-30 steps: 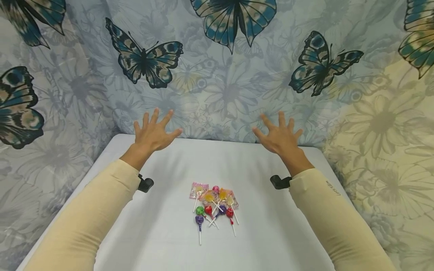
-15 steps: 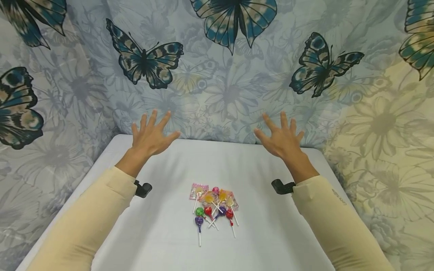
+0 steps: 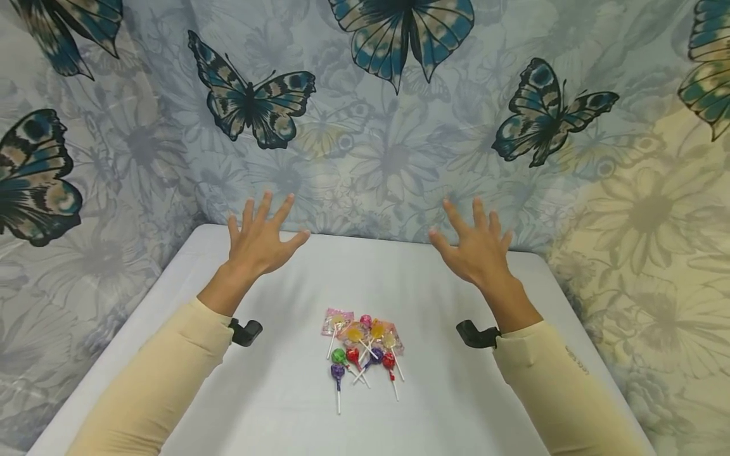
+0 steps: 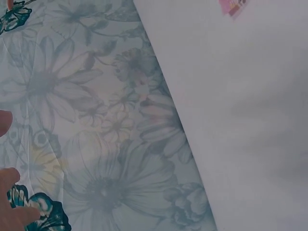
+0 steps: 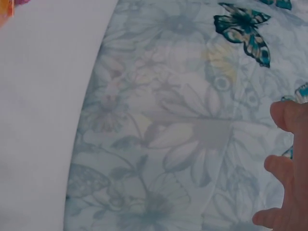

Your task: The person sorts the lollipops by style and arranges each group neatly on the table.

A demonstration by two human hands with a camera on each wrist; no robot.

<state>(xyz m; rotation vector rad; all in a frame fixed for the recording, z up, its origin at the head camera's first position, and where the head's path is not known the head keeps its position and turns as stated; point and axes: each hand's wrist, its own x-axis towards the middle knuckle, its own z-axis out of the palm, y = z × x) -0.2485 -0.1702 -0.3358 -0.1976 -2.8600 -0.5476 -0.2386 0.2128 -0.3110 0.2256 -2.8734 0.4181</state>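
Both hands are held out in the head view with fingers spread and nothing in them. My left hand (image 3: 259,244) is over the far left part of the white table (image 3: 285,405), and my right hand (image 3: 478,250) is over the far right part. Between them, closer to me, lies a small pile of lollipops. A purple lollipop (image 3: 338,372) points its stick toward me. Near it are a green lollipop (image 3: 339,356) and two red ones. Flat lollipops in clear wrappers, such as the pink-edged one (image 3: 336,321), lie at the back of the pile.
A floral fabric backdrop (image 3: 393,158) with printed butterflies rises behind the table and along both sides. Black camera mounts (image 3: 247,332) stick out from both wrists. The table's far edge runs just beyond the hands.
Both hands have drawn back slightly toward me, fingers still spread. The head view has shifted a little. The lollipops lie as before.
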